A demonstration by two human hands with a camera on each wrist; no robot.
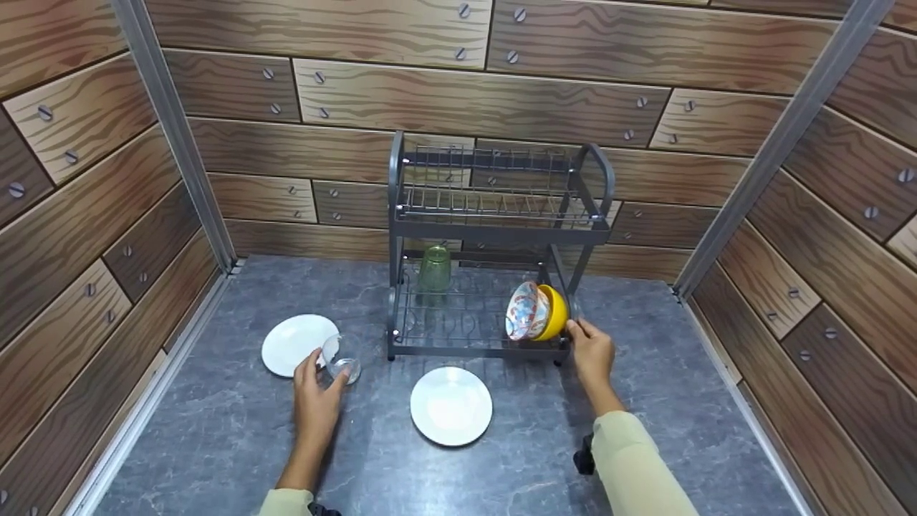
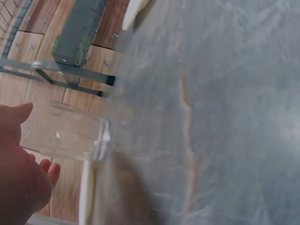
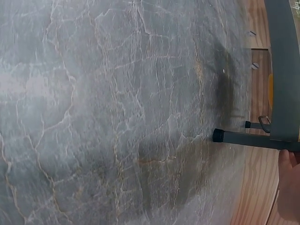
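A clear glass (image 1: 342, 362) stands on the floor by the right edge of a white plate (image 1: 290, 344). My left hand (image 1: 317, 394) is spread around its near side, thumb and fingers apart; in the left wrist view a gap shows between the hand (image 2: 23, 164) and the glass (image 2: 77, 133). At the front right corner of the black two-tier dish rack (image 1: 480, 351), my right hand (image 1: 593, 355) grips the lower frame with bent fingers. Just inside that corner, a patterned bowl (image 1: 523, 312) and a yellow bowl (image 1: 555, 312) lean on their sides, nested together.
A green glass (image 1: 434, 269) stands upside down on the rack's lower tier, at the back left. Another white plate (image 1: 451, 406) lies on the grey marbled surface (image 1: 387, 466) in front of the rack. Wood-patterned walls (image 1: 480, 100) enclose the back and both sides.
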